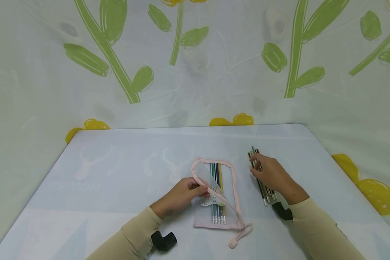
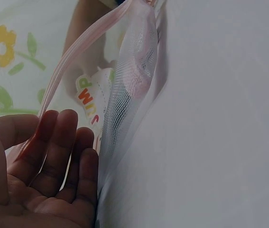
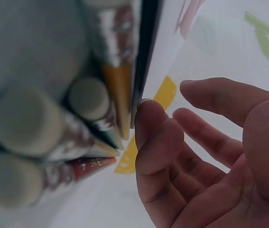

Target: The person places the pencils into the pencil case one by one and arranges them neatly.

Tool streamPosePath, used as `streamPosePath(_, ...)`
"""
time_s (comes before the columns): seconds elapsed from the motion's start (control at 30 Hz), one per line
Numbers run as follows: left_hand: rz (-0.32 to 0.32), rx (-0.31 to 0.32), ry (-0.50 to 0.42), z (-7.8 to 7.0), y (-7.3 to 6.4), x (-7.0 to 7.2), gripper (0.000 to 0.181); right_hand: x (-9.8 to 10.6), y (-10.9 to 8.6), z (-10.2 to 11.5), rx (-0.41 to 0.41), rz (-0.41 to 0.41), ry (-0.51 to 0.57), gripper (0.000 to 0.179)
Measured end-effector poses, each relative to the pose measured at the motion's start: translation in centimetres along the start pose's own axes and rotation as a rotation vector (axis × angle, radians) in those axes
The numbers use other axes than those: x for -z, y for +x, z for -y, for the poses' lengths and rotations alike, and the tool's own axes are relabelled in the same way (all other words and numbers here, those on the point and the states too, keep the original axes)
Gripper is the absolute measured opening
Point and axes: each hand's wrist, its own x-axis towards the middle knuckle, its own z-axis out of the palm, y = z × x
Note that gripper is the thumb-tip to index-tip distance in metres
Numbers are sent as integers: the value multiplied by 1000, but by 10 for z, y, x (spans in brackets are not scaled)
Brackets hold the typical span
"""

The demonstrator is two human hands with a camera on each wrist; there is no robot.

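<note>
A see-through mesh pouch with pink edging (image 1: 235,180) lies on the table, its top flap lifted. My left hand (image 1: 182,195) pinches the flap's pink edge between thumb and forefinger; the left wrist view shows the pink strip (image 2: 68,59) running up from that grip. Inside the pouch several pencils (image 1: 218,213) lie side by side, eraser ends toward me. To the right, my right hand (image 1: 273,175) is over a loose bunch of pencils (image 1: 263,191). In the right wrist view its thumb stands apart from the bent fingers, whose tips are right beside the pencils (image 3: 120,90).
The pouch's pink pull loop (image 1: 238,238) trails toward me on the pale table (image 1: 117,162). A black strap piece sits at each wrist, the left one (image 1: 164,241) close over the table. Behind hangs a white sheet printed with green stems and yellow flowers (image 1: 230,121).
</note>
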Motion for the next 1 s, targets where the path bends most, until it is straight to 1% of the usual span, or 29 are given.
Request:
streamPosePath(0.27, 6, -2, -4, -1, -1, 1, 29, -2, 1, -5, -21, 29, -8, 38)
streamPosePath(0.5, 8, 0, 7, -2, -1, 1, 29, -4, 2, -6, -16, 46, -14, 55)
streamPosePath(0.67, 6, 7, 5, -2, -1, 2, 29, -5, 3, -8, -2, 57, -15, 64)
streamPosePath(0.83, 7, 7, 0, -2, -1, 2, 29, -5, 2, -8, 33, 60, -30, 68)
streamPosePath(1.0, 7, 9, -2, -2, 0, 2, 29, -6, 0, -7, 33, 78, -66, 71)
